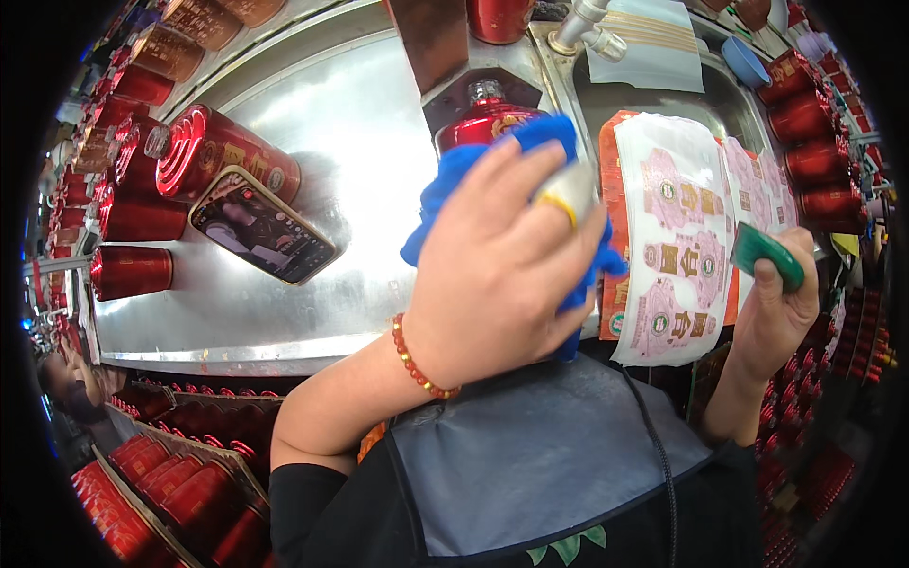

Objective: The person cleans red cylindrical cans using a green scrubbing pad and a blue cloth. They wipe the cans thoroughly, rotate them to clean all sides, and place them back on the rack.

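Gold characters, round green emblems on pink-printed label sheet [696, 254]; gold lettering on red bottle [235, 159].

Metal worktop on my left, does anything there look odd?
Mainly the phone: screen lit and tilted, it seems propped against a red bottle, unlike the bottles around it. On the metal worktop, I see no clear spill.

Left-side metal bench [360, 142] is gleaming smooth. Upper-left bottle [222, 156] is shining glossy. Centre cloth [437, 194] is looking matt. Right-side label sheet [670, 222] is looking papery.
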`<action>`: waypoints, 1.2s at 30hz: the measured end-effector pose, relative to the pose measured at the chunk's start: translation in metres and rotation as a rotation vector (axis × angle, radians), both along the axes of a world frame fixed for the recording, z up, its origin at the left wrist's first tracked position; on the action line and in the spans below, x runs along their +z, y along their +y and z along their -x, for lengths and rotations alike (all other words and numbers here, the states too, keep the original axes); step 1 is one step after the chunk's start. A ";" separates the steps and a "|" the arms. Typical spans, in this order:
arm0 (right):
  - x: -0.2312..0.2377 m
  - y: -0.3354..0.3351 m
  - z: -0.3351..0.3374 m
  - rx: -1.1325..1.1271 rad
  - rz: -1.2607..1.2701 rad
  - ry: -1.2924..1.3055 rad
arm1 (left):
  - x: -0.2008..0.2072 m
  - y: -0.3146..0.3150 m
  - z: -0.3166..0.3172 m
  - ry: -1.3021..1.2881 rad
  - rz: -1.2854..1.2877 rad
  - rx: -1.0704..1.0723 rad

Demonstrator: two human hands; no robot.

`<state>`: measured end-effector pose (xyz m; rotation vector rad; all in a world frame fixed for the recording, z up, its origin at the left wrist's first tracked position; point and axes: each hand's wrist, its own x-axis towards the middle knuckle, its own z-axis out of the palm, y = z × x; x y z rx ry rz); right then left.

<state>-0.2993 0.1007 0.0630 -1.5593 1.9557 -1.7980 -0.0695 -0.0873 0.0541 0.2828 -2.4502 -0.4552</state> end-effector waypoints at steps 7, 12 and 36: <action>-0.015 -0.003 -0.008 0.006 -0.064 -0.102 | -0.010 0.016 -0.024 -0.050 -0.106 -0.202; -0.015 -0.017 -0.013 0.041 -0.062 -0.143 | 0.002 -0.026 0.008 0.078 -0.035 0.004; 0.014 -0.080 -0.052 0.359 -0.254 -0.104 | -0.005 -0.002 -0.113 0.073 -0.735 -0.355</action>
